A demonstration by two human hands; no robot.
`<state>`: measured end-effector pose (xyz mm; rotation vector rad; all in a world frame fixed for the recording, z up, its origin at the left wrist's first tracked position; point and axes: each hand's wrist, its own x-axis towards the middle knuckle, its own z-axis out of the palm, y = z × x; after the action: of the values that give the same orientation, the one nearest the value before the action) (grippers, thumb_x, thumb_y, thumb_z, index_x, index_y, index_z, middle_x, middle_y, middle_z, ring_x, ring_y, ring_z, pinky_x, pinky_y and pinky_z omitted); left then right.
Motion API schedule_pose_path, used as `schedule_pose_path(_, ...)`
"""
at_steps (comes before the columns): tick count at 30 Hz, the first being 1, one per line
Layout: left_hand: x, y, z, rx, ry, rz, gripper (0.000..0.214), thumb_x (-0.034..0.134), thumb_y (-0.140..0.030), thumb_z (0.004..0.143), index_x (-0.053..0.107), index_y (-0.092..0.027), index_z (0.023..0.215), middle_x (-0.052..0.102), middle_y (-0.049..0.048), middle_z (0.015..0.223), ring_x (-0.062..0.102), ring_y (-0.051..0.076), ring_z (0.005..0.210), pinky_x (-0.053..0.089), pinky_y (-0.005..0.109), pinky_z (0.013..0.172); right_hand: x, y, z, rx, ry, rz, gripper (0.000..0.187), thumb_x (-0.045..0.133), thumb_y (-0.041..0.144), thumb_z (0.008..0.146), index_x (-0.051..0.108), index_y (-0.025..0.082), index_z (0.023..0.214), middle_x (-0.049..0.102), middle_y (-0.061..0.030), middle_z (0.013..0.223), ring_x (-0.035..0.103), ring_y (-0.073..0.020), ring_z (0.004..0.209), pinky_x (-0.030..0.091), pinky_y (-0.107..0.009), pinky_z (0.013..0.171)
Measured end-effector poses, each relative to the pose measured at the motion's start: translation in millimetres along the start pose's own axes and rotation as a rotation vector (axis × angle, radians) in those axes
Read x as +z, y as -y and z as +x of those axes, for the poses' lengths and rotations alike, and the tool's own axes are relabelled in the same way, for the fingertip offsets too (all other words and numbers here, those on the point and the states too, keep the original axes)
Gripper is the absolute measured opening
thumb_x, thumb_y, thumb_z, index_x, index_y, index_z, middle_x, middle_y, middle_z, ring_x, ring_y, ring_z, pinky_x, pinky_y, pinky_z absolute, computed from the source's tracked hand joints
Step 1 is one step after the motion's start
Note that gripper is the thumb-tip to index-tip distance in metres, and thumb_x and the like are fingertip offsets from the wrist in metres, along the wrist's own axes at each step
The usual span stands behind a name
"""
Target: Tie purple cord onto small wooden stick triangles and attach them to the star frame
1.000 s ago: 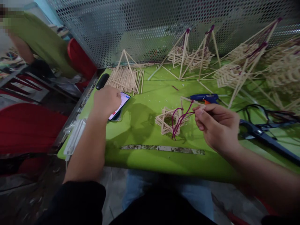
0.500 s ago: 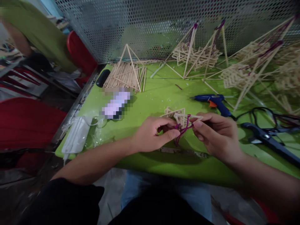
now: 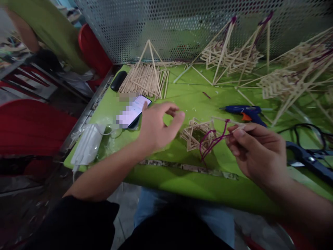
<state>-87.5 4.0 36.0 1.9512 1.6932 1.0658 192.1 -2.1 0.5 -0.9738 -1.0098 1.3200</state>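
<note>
My right hand (image 3: 257, 149) pinches one end of a thin wooden stick (image 3: 220, 119). Purple string (image 3: 217, 140) is looped on that stick and trails down to the left. Beneath the string a star-shaped frame of stacked wooden sticks (image 3: 191, 137) rests on the green table. My left hand (image 3: 160, 123) is empty, thumb and fingers apart, above the table between the star frame and a smartphone (image 3: 135, 109) with a lit screen. A blue glue gun (image 3: 244, 111) with an orange trigger lies just beyond my right hand.
A pile of loose sticks (image 3: 143, 83) lies at the back left, with a stick pyramid (image 3: 153, 62) over it. Several finished-looking stick frames stand at the back right. Dark-handled cutters (image 3: 309, 158) lie at right, a white mask pack (image 3: 88, 144) at left. A person (image 3: 57, 31) stands beyond.
My left hand has let go of the star frame and moved left towards the phone, opening. My right hand has shifted right with the stick, drawing the purple string with it.
</note>
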Motion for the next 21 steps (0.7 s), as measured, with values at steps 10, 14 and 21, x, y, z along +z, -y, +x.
schedule_pose_path(10,-1.0,35,28,-0.239,0.089,0.054,0.026,0.075,-0.042,0.107,0.079,-0.021,0.122,0.085,0.0150,0.125,0.078,0.034,0.117,0.061,0.060,0.119,-1,-2,3,-0.002,0.001,-0.018,0.023,0.109,0.036,0.084,0.088,0.027,0.088,0.081,-0.0046,0.091,0.058,-0.0112,0.059,0.038,-0.026,0.043)
schedule_pose_path(14,1.5,37,28,-0.228,0.086,0.039,0.022,0.075,-0.042,0.106,0.079,-0.023,0.116,0.086,0.0143,0.124,0.078,0.033,0.117,0.061,0.061,0.119,1,-2,4,0.002,-0.017,-0.002,0.024,0.110,0.034,0.082,0.089,0.024,0.087,0.082,-0.0041,0.088,0.061,-0.0095,0.058,0.042,-0.022,0.045)
schedule_pose_path(21,5.4,41,29,-0.204,0.088,0.021,0.013,0.080,-0.041,0.104,0.079,-0.028,0.106,0.088,0.0112,0.120,0.079,0.034,0.114,0.058,0.065,0.123,-1,-1,5,0.019,0.007,-0.004,0.023,0.110,0.035,0.082,0.089,0.025,0.085,0.082,-0.0053,0.087,0.061,-0.0100,0.057,0.043,-0.022,0.044)
